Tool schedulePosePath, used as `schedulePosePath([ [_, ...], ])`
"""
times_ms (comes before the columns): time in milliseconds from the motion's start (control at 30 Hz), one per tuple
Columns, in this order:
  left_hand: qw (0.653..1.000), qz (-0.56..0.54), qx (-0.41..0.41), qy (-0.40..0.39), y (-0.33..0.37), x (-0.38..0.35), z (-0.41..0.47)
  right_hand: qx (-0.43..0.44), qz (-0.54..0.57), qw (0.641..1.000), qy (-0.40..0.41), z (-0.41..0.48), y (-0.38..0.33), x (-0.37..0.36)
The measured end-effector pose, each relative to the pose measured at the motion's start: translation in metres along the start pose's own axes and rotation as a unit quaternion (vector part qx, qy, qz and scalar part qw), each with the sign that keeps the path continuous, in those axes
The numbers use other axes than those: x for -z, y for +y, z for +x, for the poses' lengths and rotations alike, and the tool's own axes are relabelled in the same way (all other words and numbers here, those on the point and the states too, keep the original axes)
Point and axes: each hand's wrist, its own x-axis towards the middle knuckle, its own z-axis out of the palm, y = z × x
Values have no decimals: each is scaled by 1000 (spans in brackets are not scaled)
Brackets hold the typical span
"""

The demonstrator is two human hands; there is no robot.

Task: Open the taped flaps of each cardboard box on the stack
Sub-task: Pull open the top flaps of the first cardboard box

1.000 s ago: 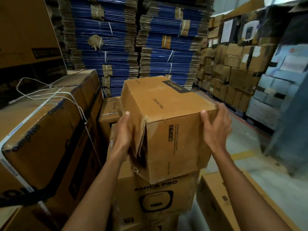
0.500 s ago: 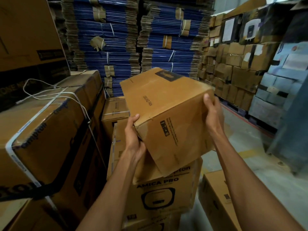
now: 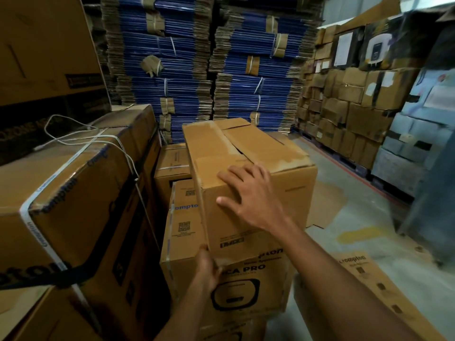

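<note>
Bundled blue flat cartons (image 3: 172, 82) rise behind the cardboard box (image 3: 246, 148), which sits atop a printed box (image 3: 182, 242), its top flaps slightly parted. The right hand (image 3: 248, 193) lies released, fingers spread, over its near top edge. The left hand (image 3: 206, 267) grasps its lower near corner.

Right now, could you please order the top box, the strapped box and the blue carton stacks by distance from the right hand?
1. The top box, touched by the right hand.
2. The strapped box, on the left.
3. The blue carton stacks, at the back.
</note>
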Motion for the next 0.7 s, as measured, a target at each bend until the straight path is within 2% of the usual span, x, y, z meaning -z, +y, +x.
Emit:
schedulePosePath([
  [67, 993, 107, -43, 38, 15, 5, -5, -11, -9, 1000, 8, -11, 2, -9],
  [167, 969, 201, -146, 18, 55, -1, -19, 3, -15, 1000, -8, -15, 4, -5],
  [200, 957, 218, -191, 16, 74, -9, -22, 9, -14, 1000, -18, -15, 3, -1],
  [267, 947, 186, -263, -4, 116, -27, -29, 6, 4, 1000, -30, -12, 5, 6],
  [333, 916, 182, -356, -20, 156, -49, -36, -21, 38, 999, -18, -4, 10, 15],
  [367, 884, 223, -410, -29, 173, -61, -44, -40, 47, 998, 1, 0, 14, 20],
  [433, 786, 373, -492, -36, 192, -89, -58, -78, 33, 996, 31, 13, 26, 28],
  [500, 686, 534, -491, -48, 194, -115, -58, -122, 6, 992, 5, 25, 37, 34],
  [600, 604, 686, -403, -40, 179, -135, -40, -191, -1, 979, -71, 41, 45, 39],
  [700, 543, 729, -416, -10, 162, -134, -24, -220, -18, 968, -115, 51, 48, 41],
])
